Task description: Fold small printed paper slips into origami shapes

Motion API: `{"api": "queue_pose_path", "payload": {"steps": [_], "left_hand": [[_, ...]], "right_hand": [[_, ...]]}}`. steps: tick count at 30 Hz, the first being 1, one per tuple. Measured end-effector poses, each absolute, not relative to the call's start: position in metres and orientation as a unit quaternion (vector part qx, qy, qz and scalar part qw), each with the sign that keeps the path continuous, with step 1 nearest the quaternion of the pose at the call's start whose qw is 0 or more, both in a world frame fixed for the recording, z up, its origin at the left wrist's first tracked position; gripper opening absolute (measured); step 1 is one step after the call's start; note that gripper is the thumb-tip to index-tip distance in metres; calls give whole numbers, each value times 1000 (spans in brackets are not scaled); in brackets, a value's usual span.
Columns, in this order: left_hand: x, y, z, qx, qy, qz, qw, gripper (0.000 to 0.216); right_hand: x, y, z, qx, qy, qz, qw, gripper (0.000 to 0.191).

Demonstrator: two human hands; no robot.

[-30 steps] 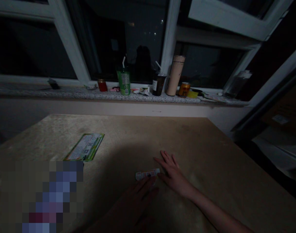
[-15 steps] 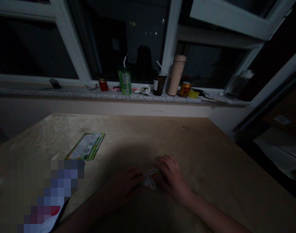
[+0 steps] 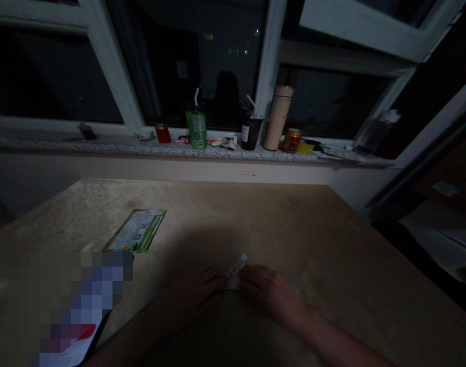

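A small folded paper slip [image 3: 236,270] with red print lies on the tan table [image 3: 294,229], near its front middle. My left hand [image 3: 196,294] and my right hand [image 3: 269,293] meet at the slip, fingers curled, each pinching one side of it. The slip's far end points up and away between the two hands. The room is dim and both forearms are in shadow.
A green leaflet [image 3: 135,230] lies on the table to the left. A blurred-out item [image 3: 76,306] sits at the front left. On the stone windowsill [image 3: 103,147] stand a green cup with a straw [image 3: 196,127], a dark bottle [image 3: 250,133], a tall tumbler [image 3: 276,118] and cans.
My right hand went from lying flat with spread fingers to curled on the slip. Both hands closed in on the slip and turned it from lying crosswise to pointing away.
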State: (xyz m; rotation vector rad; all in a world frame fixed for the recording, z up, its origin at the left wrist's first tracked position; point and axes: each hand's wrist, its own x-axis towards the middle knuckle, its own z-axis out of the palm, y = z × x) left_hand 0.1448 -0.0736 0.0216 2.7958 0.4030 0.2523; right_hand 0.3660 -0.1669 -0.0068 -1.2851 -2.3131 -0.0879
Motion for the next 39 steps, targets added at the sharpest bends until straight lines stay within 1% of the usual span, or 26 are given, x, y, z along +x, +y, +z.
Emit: {"api": "queue_pose_path", "payload": {"steps": [5, 10, 16, 20, 24, 28, 31, 39], "left_hand": [[145, -75, 21, 980, 136, 88, 113, 18], [148, -76, 21, 984, 128, 87, 87, 17], [153, -77, 19, 986, 128, 81, 71, 15], [155, -77, 19, 978, 147, 93, 116, 13], [155, -76, 18, 955, 188, 129, 190, 12], [155, -75, 15, 940, 198, 144, 238, 10], [156, -74, 14, 932, 214, 147, 251, 11], [158, -74, 12, 928, 231, 147, 251, 8]], "right_hand": [[368, -168, -7, -469, -844, -22, 259, 22], [369, -169, -4, -478, -842, -12, 250, 22], [369, -169, -5, -476, -848, -11, 233, 15], [368, -168, -7, -480, -848, -24, 226, 12], [365, -168, -3, -472, -851, -20, 231, 16], [360, -170, 0, -435, -866, -32, 246, 19], [358, -173, -1, -428, -870, -49, 241, 20], [356, -173, -4, -442, -870, -26, 214, 23]]}}
